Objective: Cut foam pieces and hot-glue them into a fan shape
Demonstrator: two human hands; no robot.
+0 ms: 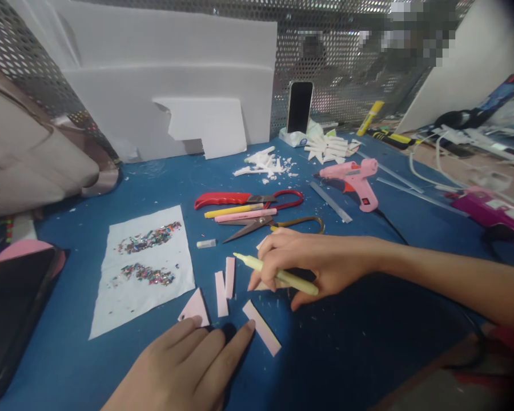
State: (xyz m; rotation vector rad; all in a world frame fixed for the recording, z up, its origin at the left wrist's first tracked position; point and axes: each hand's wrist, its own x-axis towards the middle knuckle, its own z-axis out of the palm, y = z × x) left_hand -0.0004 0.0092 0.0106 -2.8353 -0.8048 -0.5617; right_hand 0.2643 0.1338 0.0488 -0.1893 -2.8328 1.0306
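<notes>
on the worktop [346, 365], open room is being offered just below the right hand [291, 262], while the far side of its fingers is being bounded by dark-bladed scissors [263, 220]. to the left of the left hand [184, 365], a black phone [12, 325] is being seen past a white sheet [111, 302], whose lower edge is being stopped short of the fingers.

the blue surface is being flecked with pale specks around the fingers. far beyond them, a white board [175, 43] is being stood before a perforated metal panel [342, 74], and a pink glue gun [351, 177] is being rested beyond the right wrist.

a slim, pale yellow marker [297, 281] is being pinched among the right fingers, its tip being aimed left. the left fingers are being held loosely spread: a flat pink strip [263, 331] is being touched by one fingertip, a pink triangle [195, 308] by another. two more pink strips [221, 294] are being seen just beyond them. on the sheet, glittering flakes [149, 274] are being shown in two rough patches.
</notes>
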